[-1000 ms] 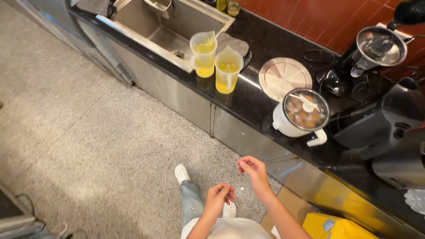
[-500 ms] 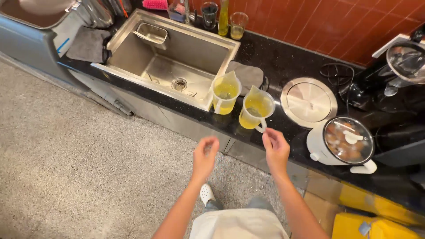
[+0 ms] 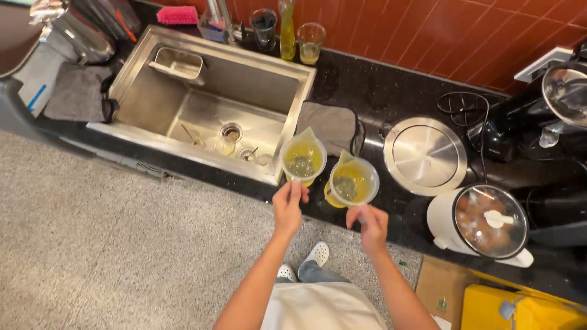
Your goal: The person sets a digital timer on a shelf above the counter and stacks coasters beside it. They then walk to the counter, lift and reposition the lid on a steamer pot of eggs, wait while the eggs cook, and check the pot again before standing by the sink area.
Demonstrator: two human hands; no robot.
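Two clear plastic jugs of yellow liquid stand side by side on the black counter, just right of the sink. My left hand reaches up to the left jug, its fingers closed at the handle on the near side. At the near edge of the right jug, my right hand curls around that jug's handle. Both jugs stand upright on the counter.
The steel sink holds a small glass and utensils. A grey cloth lies behind the jugs. To the right sit a round steel lid and a white pot with a glass lid. A yellow box is on the floor.
My hands have risen from near my body to the counter's edge and closed on the two jugs' handles. The view has come closer to the sink and jugs.
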